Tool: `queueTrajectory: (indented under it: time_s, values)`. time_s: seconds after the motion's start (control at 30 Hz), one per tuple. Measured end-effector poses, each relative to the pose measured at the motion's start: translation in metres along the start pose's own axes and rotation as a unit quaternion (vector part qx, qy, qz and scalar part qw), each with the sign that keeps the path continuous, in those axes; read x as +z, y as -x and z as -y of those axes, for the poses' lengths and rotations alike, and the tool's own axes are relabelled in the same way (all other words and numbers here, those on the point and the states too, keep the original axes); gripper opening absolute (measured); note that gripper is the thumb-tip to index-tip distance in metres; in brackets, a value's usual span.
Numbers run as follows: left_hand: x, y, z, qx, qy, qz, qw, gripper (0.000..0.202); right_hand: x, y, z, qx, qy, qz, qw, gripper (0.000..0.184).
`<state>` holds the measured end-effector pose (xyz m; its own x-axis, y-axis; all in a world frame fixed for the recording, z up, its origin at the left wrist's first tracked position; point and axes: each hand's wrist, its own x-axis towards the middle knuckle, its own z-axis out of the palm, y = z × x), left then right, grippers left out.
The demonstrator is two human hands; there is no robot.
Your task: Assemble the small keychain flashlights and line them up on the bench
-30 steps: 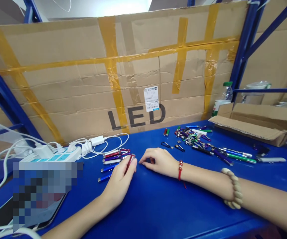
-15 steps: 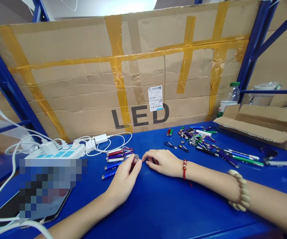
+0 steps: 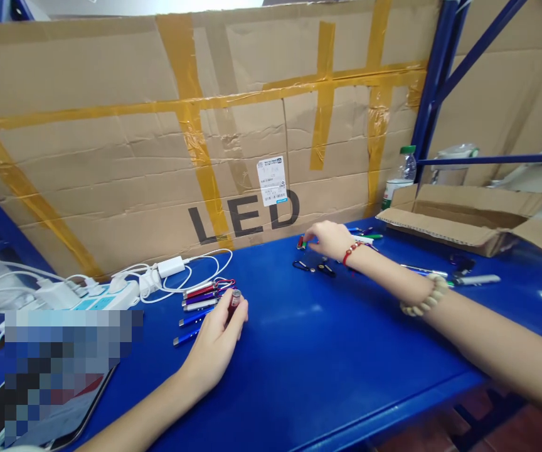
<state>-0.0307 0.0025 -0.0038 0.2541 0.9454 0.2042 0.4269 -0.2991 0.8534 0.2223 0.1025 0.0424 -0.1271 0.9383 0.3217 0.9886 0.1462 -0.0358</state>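
Note:
My left hand [image 3: 215,345] is closed around a small dark red tube [image 3: 234,301] with a silver end, held upright near the table surface. Beside it lies a row of small penlights: a red one [image 3: 200,291], a white one [image 3: 200,305], a blue one [image 3: 196,317] and others, some with clips. Farther back, my right hand [image 3: 333,240] stretches out with bent fingers over a short red tube [image 3: 300,242] and a green one [image 3: 304,245]. Its fingertips are at these tubes; whether they touch is unclear. Black carabiner clips [image 3: 302,266] lie just below that hand.
My right forearm partly covers a pile of pens and clips, with a silver pen [image 3: 477,280] at its right. An opened cardboard box [image 3: 459,220] and a bottle [image 3: 399,176] stand behind. At left are a power strip [image 3: 106,300], white cables and a tablet [image 3: 87,402].
My right hand has moved away from my left hand, back and to the right, to the red and green tubes. My left hand still holds its tube. The view has turned right.

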Motion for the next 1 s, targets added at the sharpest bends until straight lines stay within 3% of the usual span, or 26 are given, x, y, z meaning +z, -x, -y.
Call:
queueTrajectory:
  time_s: [0.13,0.23,0.43,0.7,1.0]
  values:
    - [0.001,-0.002,0.003,0.000,0.011,-0.002,1.000,0.032,0.001,-0.011,-0.037,0.110,0.046,0.035,0.992,0.018]
    - [0.001,-0.003,0.003,-0.002,0.014,0.004,1.000,0.032,0.002,-0.013,-0.050,0.150,0.057,0.062,0.985,0.024]
    - [0.001,-0.002,0.003,0.000,0.006,0.010,1.000,0.030,0.000,-0.011,-0.049,0.150,0.052,0.078,0.984,0.017]
    - [0.000,-0.001,0.002,-0.005,-0.009,0.012,1.000,0.028,0.003,-0.014,-0.060,0.221,0.097,0.099,0.965,0.030]
    - [-0.001,-0.001,0.003,-0.016,-0.016,0.007,1.000,0.028,0.012,-0.018,-0.066,0.207,0.083,0.119,0.967,0.029]
